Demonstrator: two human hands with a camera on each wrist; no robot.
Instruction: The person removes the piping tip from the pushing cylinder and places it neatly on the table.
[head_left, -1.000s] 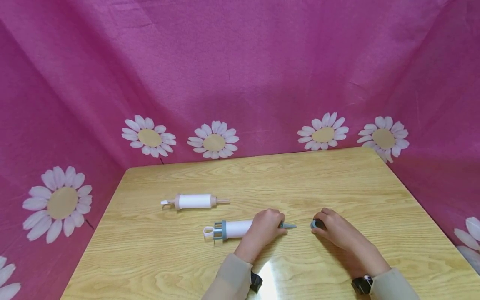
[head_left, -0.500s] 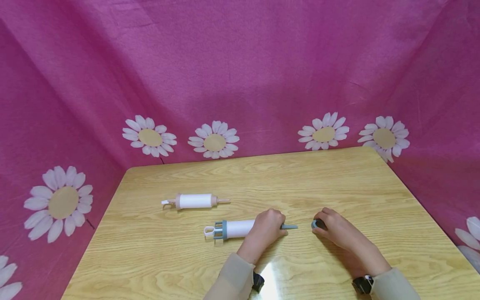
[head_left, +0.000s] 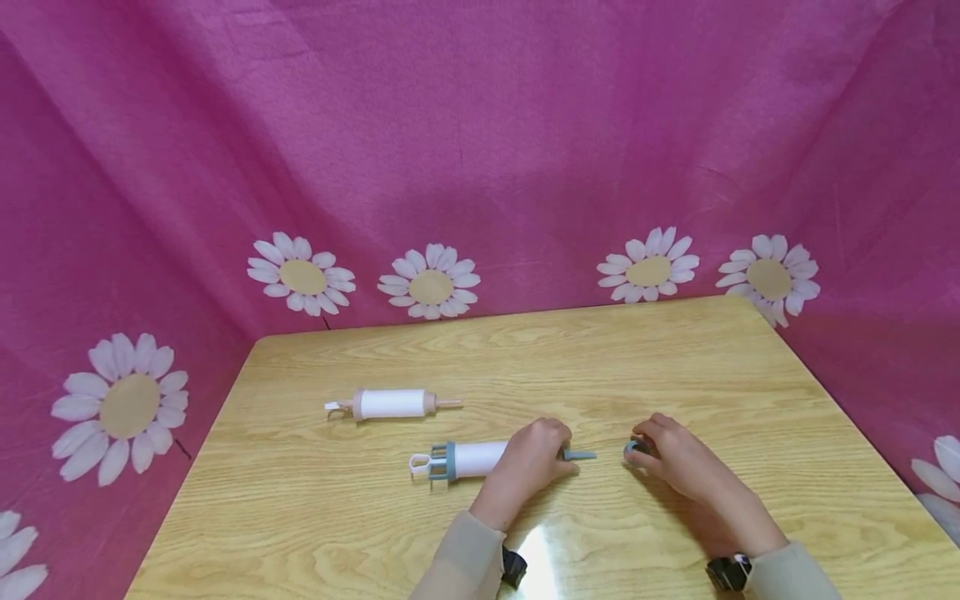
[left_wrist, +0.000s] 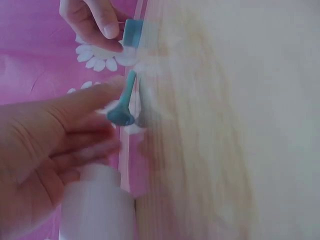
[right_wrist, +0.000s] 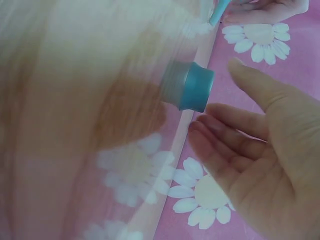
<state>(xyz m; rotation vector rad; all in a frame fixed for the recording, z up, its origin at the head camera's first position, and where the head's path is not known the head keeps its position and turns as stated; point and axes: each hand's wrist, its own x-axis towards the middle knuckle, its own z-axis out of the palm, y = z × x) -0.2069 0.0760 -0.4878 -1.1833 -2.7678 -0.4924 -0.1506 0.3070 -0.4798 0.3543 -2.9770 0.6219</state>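
A large white syringe-like tube [head_left: 477,459] with a teal collar and white ring handle lies on the table. Partly covering its right end is my left hand [head_left: 530,460]. By that hand a slim teal nozzle [left_wrist: 122,102] lies apart from the white tube end; thumb and fingers are parted around it, without a plain grip. My right hand [head_left: 686,462] is beside a short teal ring-shaped cap [right_wrist: 197,89]. Its thumb stands away from the cap, and the fingers are close to the cap's edge; whether they touch it I cannot tell.
A smaller white tube with beige ends [head_left: 392,403] lies behind, to the left. The wooden table [head_left: 615,367] has a pink curtain [head_left: 480,150] with daisies along its back and sides.
The right fingers have spread from around the teal cap, which stays in place. The left thumb has moved slightly outward near the nozzle. Neither tube has moved on the table.
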